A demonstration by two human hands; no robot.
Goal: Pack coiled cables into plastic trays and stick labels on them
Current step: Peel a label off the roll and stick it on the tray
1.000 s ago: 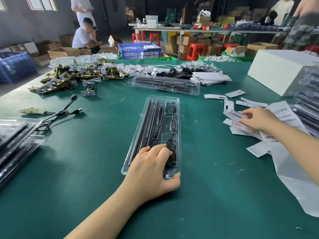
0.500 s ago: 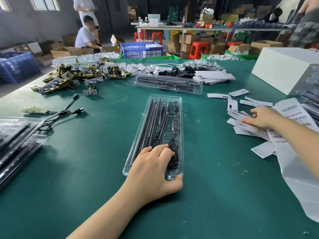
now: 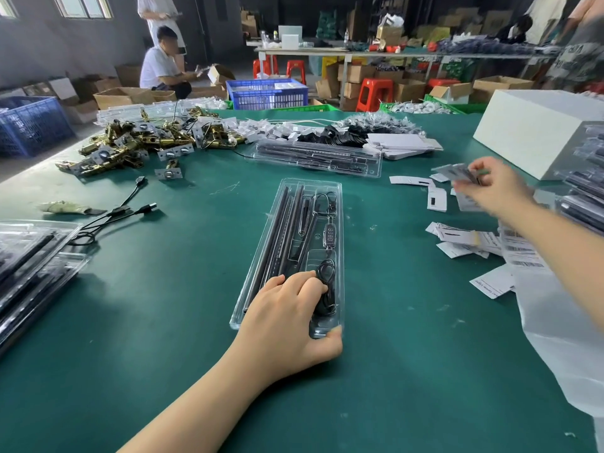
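While the long clear plastic tray [image 3: 295,230] lies lengthwise on the green table mat [image 3: 163,322], its near end is held by the left hand [image 3: 287,325] — fingers curled over the top, thumb pressed against the near rim. Thin black rods [image 3: 281,233] are seen along the tray's left side, and a coiled black cable [image 3: 327,282] sits in the near right compartment, just beside the fingertips. A small white paper label [image 3: 457,171] is pinched between thumb and fingers of the right hand [image 3: 493,188], raised above the scattered white labels [image 3: 457,237] to the tray's right — motion blur hides its print.
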